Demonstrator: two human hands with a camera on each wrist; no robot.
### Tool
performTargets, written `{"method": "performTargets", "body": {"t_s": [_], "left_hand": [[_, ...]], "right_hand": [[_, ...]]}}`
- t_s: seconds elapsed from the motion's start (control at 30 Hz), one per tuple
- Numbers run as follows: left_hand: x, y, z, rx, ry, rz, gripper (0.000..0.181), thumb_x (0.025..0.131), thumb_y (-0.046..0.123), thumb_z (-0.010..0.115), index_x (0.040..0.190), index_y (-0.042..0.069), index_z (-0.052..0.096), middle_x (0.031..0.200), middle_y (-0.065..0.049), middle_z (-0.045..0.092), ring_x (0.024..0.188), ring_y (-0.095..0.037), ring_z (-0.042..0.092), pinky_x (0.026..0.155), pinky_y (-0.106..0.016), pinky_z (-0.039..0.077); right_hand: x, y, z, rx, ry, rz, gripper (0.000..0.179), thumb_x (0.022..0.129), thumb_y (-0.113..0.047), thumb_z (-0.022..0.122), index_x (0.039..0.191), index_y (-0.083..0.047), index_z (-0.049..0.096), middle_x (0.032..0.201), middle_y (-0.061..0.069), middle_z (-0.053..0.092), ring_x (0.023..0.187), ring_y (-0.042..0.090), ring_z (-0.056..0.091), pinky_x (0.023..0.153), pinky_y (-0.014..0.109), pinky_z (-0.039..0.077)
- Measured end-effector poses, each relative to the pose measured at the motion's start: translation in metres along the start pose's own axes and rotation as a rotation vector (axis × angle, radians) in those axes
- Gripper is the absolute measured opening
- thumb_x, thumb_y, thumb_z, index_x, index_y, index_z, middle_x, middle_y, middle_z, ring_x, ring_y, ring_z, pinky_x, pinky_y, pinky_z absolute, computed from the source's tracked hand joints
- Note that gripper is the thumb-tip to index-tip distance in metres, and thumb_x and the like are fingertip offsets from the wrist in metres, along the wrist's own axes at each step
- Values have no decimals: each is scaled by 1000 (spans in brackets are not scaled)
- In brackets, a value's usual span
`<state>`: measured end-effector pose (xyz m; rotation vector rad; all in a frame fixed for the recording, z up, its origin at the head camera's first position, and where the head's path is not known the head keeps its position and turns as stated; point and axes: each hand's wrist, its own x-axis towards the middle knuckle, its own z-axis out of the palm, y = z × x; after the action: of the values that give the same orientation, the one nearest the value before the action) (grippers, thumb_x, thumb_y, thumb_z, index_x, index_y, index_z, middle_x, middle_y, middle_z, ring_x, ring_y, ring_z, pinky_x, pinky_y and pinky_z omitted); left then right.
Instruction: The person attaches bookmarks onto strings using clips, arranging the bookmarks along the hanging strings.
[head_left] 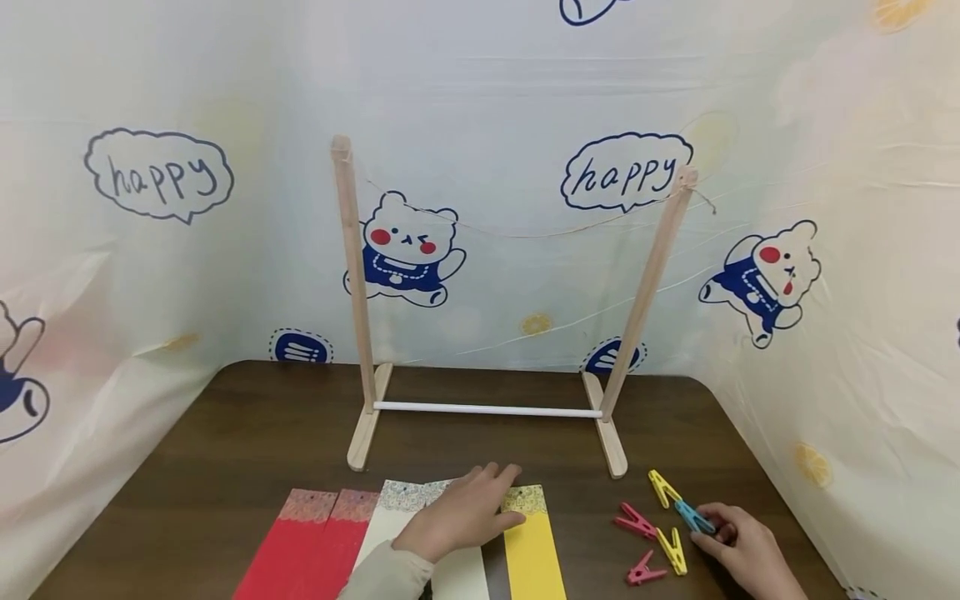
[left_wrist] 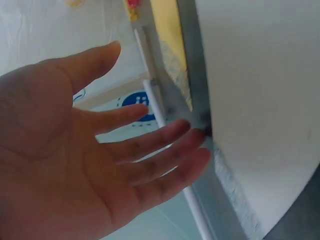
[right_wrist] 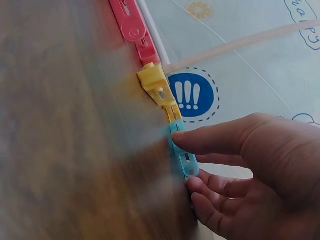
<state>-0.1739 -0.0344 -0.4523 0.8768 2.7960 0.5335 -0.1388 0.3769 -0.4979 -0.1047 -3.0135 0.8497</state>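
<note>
My left hand hovers over the paper strips with its fingers spread and nothing held. Beneath and beside it lie white strips, partly hidden by the hand and sleeve, and a yellow strip to the right. In the left wrist view the left hand's palm shows bare, its fingertips close to a white strip. At the right, my right hand pinches a blue clothespin between thumb and fingers, low at the table. A yellow clothespin touches the blue one's far end.
Red strips lie to the left. Red clothespins and another yellow clothespin rest near the right hand. Behind stands a wooden frame with a sagging string between its posts and a white rod low across it.
</note>
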Motion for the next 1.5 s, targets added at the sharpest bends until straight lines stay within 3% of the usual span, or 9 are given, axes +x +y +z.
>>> {"method": "performTargets", "body": {"t_s": [0.1, 0.3, 0.57, 0.77, 1.0, 1.17, 1.3, 1.5], "left_hand": [[8, 6, 6, 68, 28, -4, 69, 90, 54, 68, 142, 12, 50, 129, -13, 58, 118, -35, 57, 85, -44, 55], [19, 8, 15, 168, 29, -34, 95, 69, 77, 71, 138, 13, 53, 128, -13, 54, 114, -33, 53, 81, -47, 54], [19, 9, 19, 235, 89, -73, 98, 54, 70, 86, 122, 5, 59, 103, -9, 54, 90, -23, 49, 68, -35, 47], [19, 7, 19, 197, 58, -98, 96, 54, 70, 86, 116, 2, 56, 93, -10, 59, 85, -25, 54, 74, -40, 51], [19, 7, 18, 99, 35, -142, 94, 59, 63, 88, 118, -3, 58, 111, -16, 57, 98, -29, 54, 82, -45, 52], [17, 11, 20, 143, 37, -209, 102, 58, 68, 86, 124, -3, 57, 115, -18, 53, 102, -32, 51, 78, -46, 51], [15, 15, 19, 157, 25, -228, 104, 54, 69, 87, 121, -4, 57, 106, -15, 52, 94, -29, 50, 70, -41, 49], [18, 11, 16, 70, -24, -262, 104, 57, 63, 89, 126, -4, 50, 105, -16, 54, 94, -29, 54, 73, -40, 51]], "right_hand": [[-2, 1, -2, -16, 13, -19, 31, 81, -19, 83, 107, -9, 70, 84, -2, 59, 67, 6, 47, 60, 24, 39], [-4, -1, 0, 4, 36, -60, 32, 81, -15, 82, 110, -9, 71, 88, -1, 61, 66, 4, 47, 58, 24, 40], [-3, -3, 3, 2, 50, -80, 32, 80, -13, 82, 111, -11, 72, 90, 0, 62, 67, 4, 47, 58, 24, 39], [-2, -3, 3, 3, 48, -75, 32, 80, -13, 82, 110, -11, 73, 91, 0, 63, 68, 4, 48, 59, 24, 40], [-1, -1, 4, 28, 28, -24, 34, 81, -16, 83, 112, -11, 72, 93, 0, 63, 69, 6, 49, 60, 24, 41], [-3, 0, 5, 32, 34, -28, 34, 80, -16, 83, 112, -10, 72, 93, 0, 63, 68, 5, 48, 60, 24, 41], [-3, -1, 5, 24, 58, -38, 32, 80, -16, 83, 111, -10, 73, 91, 0, 63, 67, 5, 49, 59, 24, 40], [-2, -2, 4, 28, 35, -5, 34, 82, -19, 82, 113, -9, 72, 91, 1, 63, 68, 7, 48, 60, 24, 39]]}}
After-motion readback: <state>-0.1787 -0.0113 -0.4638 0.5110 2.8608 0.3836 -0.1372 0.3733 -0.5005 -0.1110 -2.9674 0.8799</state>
